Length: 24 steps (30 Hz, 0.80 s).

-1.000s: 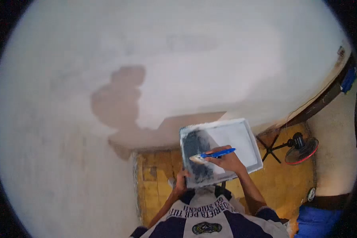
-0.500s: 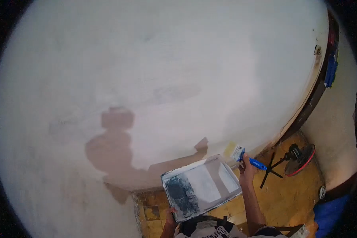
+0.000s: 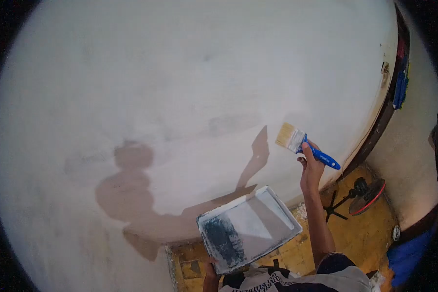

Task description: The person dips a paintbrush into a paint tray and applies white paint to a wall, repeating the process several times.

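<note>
My right hand [image 3: 312,163] is closed round the blue handle of a paintbrush [image 3: 291,136], raised in front of the pale wall [image 3: 204,87]. The brush's wide yellowish bristles point up and left, and they look apart from the wall. Low in the view, my left hand [image 3: 211,269] grips the near left corner of a paint tray [image 3: 222,243]. White paint covers most of the tray, with a dark, smeared patch at its left end. Part of my left hand is hidden by the tray.
A standing fan [image 3: 367,194] with a red rim is on the yellow tiled floor [image 3: 343,228] at right. A cable runs down the wall from a switch or socket [image 3: 385,67]. Blue cloth [image 3: 409,258] lies at lower right. Shadows fall on the wall.
My right hand has lifted the paintbrush up from beside the tray to in front of the wall. The tray has shifted only slightly, still in my left hand.
</note>
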Each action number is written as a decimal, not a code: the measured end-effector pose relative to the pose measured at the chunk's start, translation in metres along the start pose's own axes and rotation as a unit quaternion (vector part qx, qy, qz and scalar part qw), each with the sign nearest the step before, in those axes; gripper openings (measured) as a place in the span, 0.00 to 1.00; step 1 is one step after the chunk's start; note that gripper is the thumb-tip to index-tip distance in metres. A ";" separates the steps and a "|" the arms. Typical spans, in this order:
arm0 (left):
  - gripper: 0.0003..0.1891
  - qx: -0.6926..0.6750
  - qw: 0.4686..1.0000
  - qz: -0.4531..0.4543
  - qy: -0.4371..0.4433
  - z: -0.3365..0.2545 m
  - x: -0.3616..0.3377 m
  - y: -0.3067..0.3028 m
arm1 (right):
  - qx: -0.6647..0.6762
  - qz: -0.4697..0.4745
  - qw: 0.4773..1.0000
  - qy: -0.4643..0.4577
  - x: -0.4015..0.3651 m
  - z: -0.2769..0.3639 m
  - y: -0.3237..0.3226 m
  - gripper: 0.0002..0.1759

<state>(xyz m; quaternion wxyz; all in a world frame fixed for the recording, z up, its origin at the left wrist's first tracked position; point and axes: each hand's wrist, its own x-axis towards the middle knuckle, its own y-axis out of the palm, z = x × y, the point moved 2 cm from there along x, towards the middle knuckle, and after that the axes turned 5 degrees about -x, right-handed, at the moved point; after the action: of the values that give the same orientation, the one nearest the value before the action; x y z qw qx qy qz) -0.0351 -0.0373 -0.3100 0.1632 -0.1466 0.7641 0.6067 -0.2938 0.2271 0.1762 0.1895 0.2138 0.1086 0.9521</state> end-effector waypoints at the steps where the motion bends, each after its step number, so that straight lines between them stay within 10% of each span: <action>1: 0.28 -0.013 1.000 0.011 0.004 0.000 -0.015 0.027 | -0.001 0.008 1.000 -0.020 0.012 0.008 0.006 0.20; 5: 0.37 0.073 0.996 0.007 0.057 -0.020 -0.048 0.100 | -0.004 0.027 0.995 -0.097 0.051 0.041 0.029 0.21; 24: 0.32 0.105 0.989 0.039 0.098 0.010 0.069 -0.116 | 0.030 0.121 0.952 -0.279 0.032 0.145 0.181 0.20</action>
<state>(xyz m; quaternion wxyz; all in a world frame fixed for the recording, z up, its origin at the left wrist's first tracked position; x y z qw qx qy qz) -0.0476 -0.0548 -0.4431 0.0780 -0.1579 0.8410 0.5116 -0.3126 0.0948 0.3683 0.0889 0.4880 0.0532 0.8667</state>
